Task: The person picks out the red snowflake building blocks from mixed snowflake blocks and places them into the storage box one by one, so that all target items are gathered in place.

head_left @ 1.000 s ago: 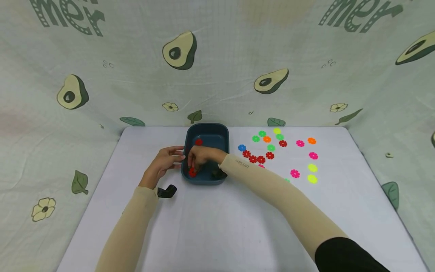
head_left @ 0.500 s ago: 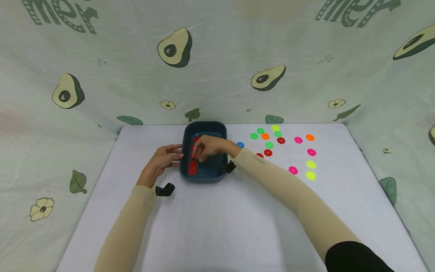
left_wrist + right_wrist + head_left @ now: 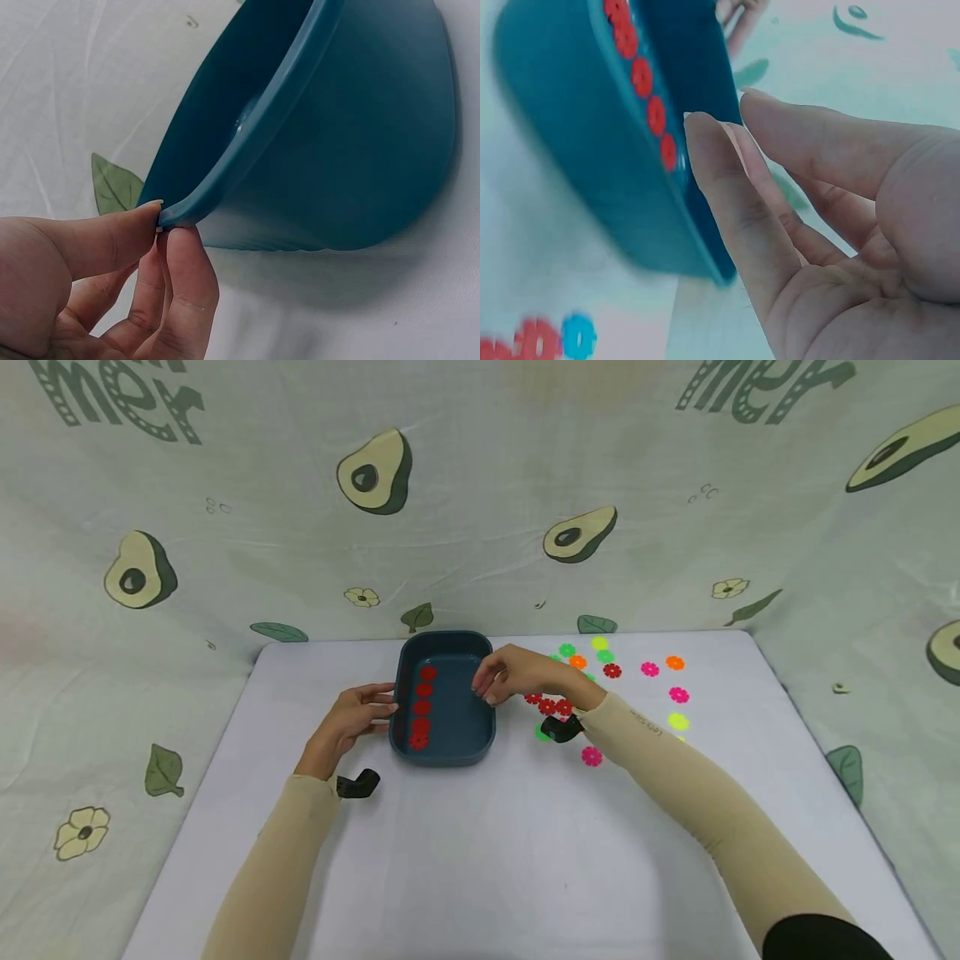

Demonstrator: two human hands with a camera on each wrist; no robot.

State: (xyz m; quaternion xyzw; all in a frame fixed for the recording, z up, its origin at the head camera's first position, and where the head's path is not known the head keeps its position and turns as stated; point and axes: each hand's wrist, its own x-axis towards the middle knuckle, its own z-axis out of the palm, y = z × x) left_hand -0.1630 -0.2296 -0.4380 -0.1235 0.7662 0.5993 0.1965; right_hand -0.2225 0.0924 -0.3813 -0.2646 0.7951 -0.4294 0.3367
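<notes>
A dark blue rectangular tub (image 3: pixel 459 731) stands toward the back of the table. Along its left inner side lies a column of several red, notched, flower-shaped discs (image 3: pixel 422 707). My left hand (image 3: pixel 348 722) pinches the tub's left rim between thumb and fingers, as the left wrist view shows close up. Over the tub's right edge hovers my right hand (image 3: pixel 528 675), its thumb and fingertips apart and nothing between them. In the right wrist view the row of red discs (image 3: pixel 656 115) shows inside the tub, beyond the fingers.
Right of the tub, loose discs lie scattered on the white table (image 3: pixel 480 860): red ones (image 3: pixel 547 707) partly behind the right wrist, plus green, orange, yellow and pink (image 3: pixel 592 756). A blue disc (image 3: pixel 578 337) shows in the right wrist view. A printed cloth (image 3: pixel 465 502) hangs behind.
My right hand has let go of a red disc in the tub and moved right to its right edge. The full red column is now uncovered. My left hand keeps its place at the rim.
</notes>
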